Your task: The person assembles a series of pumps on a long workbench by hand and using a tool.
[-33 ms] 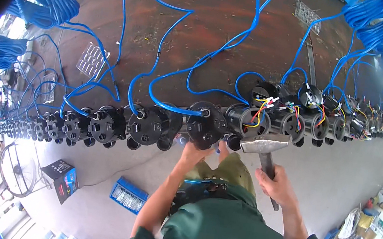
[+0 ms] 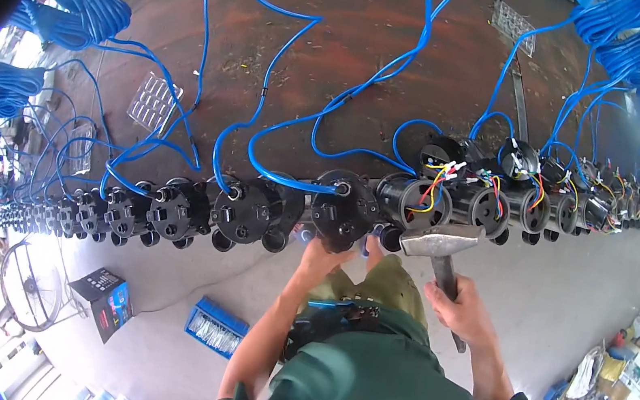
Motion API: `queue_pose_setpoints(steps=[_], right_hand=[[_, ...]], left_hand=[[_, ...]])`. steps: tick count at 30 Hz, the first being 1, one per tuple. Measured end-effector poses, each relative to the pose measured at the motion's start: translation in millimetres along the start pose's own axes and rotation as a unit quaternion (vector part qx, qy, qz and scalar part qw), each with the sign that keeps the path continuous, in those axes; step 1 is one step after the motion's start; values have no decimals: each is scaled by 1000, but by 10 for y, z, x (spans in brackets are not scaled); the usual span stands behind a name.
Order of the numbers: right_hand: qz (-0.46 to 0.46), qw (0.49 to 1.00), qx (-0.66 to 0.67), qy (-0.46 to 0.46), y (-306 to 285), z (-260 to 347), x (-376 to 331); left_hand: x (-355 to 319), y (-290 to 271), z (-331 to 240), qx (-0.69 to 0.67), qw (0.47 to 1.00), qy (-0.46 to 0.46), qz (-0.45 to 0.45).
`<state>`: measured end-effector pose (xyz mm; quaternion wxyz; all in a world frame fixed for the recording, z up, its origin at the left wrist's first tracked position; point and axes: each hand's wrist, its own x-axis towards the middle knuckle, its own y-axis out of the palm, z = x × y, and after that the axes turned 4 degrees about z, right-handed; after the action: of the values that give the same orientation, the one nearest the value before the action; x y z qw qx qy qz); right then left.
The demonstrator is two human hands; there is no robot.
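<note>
Right hand [image 2: 462, 306] closed on hammer [image 2: 444, 250] handle, head-heavy, rigid; left hand [image 2: 322, 256] gripping underside of stiff black motor housing [image 2: 345, 208] at desk [image 2: 342, 39] front edge.

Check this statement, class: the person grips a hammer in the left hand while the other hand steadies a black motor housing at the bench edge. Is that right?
Not quite. The head view shows the hammer gripped in the right hand; it is the left hand that steadies the black motor housing at the edge of the bench.
</note>
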<state>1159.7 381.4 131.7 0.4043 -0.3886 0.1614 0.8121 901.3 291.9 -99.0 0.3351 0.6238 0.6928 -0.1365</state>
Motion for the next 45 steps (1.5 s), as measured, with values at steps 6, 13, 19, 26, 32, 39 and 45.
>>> queue_pose_setpoints(steps=[6,13,19,26,32,39,45], right_hand=[[-31,998,-51,-2,205,-135,41],[-25,999,45,0,104,-70,-68],[-26,981,177,-75,317,33,211],[-26,993,112,18,63,21,118],[-89,988,125,-31,-80,144,-95],[-119,991,-58,-2,240,-213,-111],[-108,986,-120,-31,317,-165,-38]], left_hand=[[136,121,21,114,992,6,-51],[188,295,34,105,967,200,-121],[280,225,333,52,980,157,-115],[258,134,432,122,979,109,-121],[-3,-101,134,91,995,33,-34],[-144,-58,-135,154,986,-54,-30],[119,18,103,280,949,110,-96]])
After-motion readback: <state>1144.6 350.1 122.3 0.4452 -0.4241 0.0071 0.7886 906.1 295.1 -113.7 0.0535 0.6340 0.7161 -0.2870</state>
